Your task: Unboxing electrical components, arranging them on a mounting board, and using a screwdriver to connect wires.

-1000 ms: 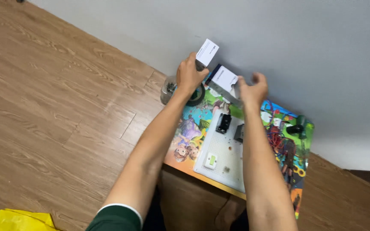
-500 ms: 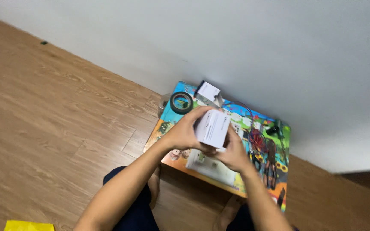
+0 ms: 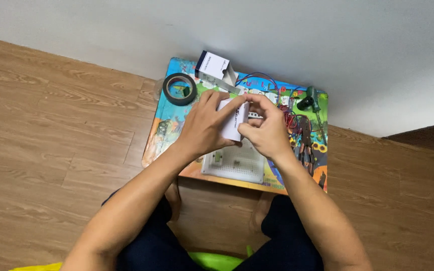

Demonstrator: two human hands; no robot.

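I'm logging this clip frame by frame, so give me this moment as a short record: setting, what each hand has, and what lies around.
setting: small colourful table against a grey wall, on wood flooring
left hand: grips the small white box from its left side
right hand: fingers pinch the same box from the right
under the hands: white breadboard lying flat
far side of table: black tape roll; open white carton
right side of table: red and blue wires; a dark green tool, kind unclear
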